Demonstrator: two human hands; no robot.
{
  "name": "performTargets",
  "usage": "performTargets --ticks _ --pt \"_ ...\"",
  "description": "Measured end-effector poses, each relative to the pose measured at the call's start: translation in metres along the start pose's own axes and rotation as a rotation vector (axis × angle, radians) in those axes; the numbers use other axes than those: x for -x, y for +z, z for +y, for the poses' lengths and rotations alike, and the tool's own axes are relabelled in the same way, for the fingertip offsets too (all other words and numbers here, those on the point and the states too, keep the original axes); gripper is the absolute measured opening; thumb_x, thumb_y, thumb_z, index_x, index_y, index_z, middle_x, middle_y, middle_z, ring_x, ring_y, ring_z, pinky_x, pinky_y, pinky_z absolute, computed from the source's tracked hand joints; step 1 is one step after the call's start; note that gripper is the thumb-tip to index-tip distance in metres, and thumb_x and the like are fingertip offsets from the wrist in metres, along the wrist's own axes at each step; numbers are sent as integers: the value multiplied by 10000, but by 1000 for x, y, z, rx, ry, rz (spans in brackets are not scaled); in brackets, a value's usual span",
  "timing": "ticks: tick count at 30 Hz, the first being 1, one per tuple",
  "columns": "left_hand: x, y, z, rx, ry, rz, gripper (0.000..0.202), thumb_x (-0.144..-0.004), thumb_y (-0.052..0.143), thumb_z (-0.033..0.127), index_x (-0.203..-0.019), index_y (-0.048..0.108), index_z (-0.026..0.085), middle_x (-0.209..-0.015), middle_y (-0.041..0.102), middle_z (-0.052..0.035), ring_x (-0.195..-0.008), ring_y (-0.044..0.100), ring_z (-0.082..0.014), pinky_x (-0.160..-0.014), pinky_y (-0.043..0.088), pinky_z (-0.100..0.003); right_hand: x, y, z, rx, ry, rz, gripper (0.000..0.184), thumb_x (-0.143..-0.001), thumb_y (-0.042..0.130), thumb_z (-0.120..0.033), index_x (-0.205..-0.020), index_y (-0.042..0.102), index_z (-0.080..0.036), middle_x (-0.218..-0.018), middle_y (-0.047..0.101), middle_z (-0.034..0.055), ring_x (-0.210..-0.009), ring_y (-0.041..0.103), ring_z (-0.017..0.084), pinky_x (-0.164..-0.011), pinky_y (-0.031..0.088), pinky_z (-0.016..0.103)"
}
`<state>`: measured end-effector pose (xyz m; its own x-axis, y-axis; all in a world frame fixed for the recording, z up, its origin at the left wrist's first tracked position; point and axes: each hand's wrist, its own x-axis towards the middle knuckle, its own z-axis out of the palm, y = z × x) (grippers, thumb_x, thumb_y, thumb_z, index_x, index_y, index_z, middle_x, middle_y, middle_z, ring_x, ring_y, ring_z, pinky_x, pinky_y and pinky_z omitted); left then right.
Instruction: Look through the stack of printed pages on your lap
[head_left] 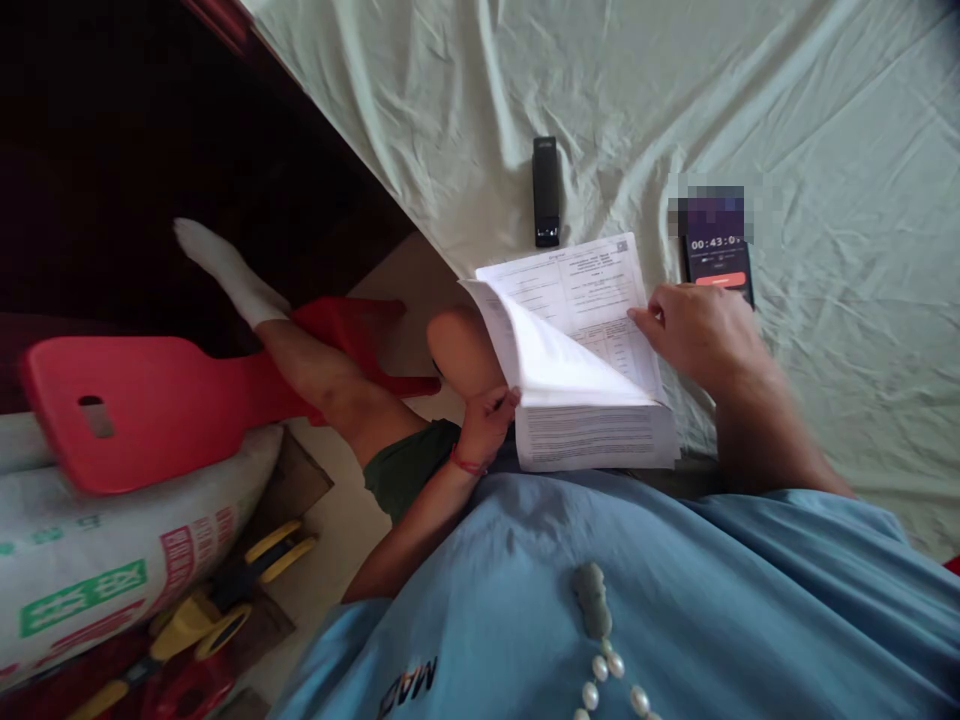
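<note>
A stack of printed sheets (592, 300) lies over my lap and the edge of the cloth-covered surface, with some pages folded over so that their white backs show. My left hand (487, 425), a red string round its wrist, pinches the sheets at their left edge. At the right edge, my right hand (701, 335) has its fingers curled and its thumb against the paper; its grip is partly hidden. Just beyond that hand lies a phone (718, 265) showing a running timer. A black stapler (546, 190) rests on the cloth above the sheets.
A pale wrinkled cloth (847, 270) covers the surface ahead and to the right. On the left stand a red plastic chair (150, 400), a printed white sack (112, 560) and a yellow-and-black tool (187, 620). My bare leg (330, 385) stretches out there.
</note>
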<state>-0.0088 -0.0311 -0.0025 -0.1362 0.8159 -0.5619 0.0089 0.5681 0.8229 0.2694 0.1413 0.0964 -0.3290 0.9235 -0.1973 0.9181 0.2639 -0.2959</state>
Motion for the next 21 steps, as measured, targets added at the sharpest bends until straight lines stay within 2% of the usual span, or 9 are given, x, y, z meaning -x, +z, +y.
performTargets --ticks 3,8,11,14,18,21 --pt "0 1 5 -29 38 7 652 -845 693 783 -636 562 180 -574 427 31 -579 345 -105 -574 266 -281 -1 -4 -4 80 31 -16 425 -1022 602 -562 -771 702 -232 -642 631 101 -672 622 260 -601 391 361" --pt "0 2 9 -90 49 26 713 -816 668 856 -613 525 188 -556 418 33 -562 344 -105 -564 276 -279 -2 -17 -21 237 170 -192 260 -1012 568 -368 -913 743 -204 -803 728 178 -734 673 321 -600 350 373" --pt "0 1 9 -97 48 19 708 -827 662 851 -624 539 183 -560 418 34 -566 343 -104 -564 274 -275 -1 -16 -23 212 124 -151 174 -978 588 -315 -950 725 -211 -865 751 149 -733 655 283 -598 311 348" --pt "0 1 7 -61 44 8 706 -824 674 847 -632 539 181 -559 398 40 -569 328 -100 -563 262 -271 3 -13 -22 97 22 -73 159 -971 602 -349 -970 708 -230 -931 756 112 -746 629 245 -596 286 337" --pt "-1 1 3 -23 37 -2 693 -831 690 827 -641 536 180 -566 392 43 -570 314 -96 -564 246 -271 7 -15 -21 -65 -2 104 202 -980 636 -449 -1002 682 -254 -991 736 93 -796 625 246 -628 339 343" --pt "-1 2 2 -25 42 3 686 -837 694 815 -634 536 179 -568 402 37 -568 318 -96 -563 239 -275 8 -16 -23 -122 -6 124 205 -962 664 -449 -1005 660 -249 -931 710 80 -818 632 257 -663 365 352"
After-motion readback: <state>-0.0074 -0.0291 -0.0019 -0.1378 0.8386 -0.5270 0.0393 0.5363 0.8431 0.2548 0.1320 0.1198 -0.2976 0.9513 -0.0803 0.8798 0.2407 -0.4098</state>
